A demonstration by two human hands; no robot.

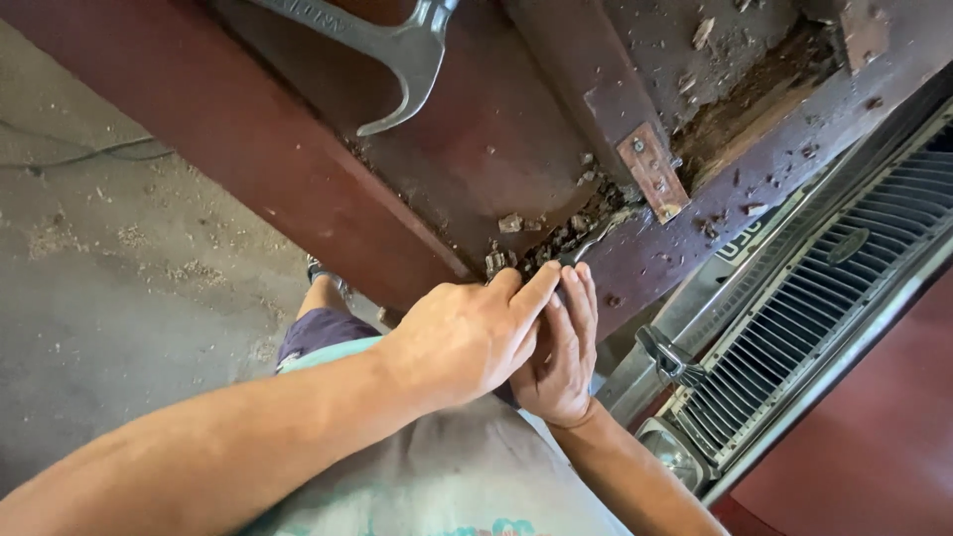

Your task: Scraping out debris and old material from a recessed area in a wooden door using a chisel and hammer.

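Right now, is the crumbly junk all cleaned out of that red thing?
Not yet. Some is already loose: chips lie scattered over the dark red panel. In hand: the left hand and right hand press together at the crumbling corner. Left: that pile of bits still sits there. A hammer lies unused on the panel.

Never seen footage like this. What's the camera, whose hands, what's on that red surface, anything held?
There is one picture, from a camera worn on a person's head, looking down at their own two bare hands. The left hand and right hand are pressed together at the edge of a dark red wooden surface. Their fingers seem to pinch a thin metal tool that pokes into a pile of wood crumbs; the grip itself is hidden. A claw hammer lies on the surface, untouched. A small metal plate is screwed on nearby. A vehicle grille sits to the right.
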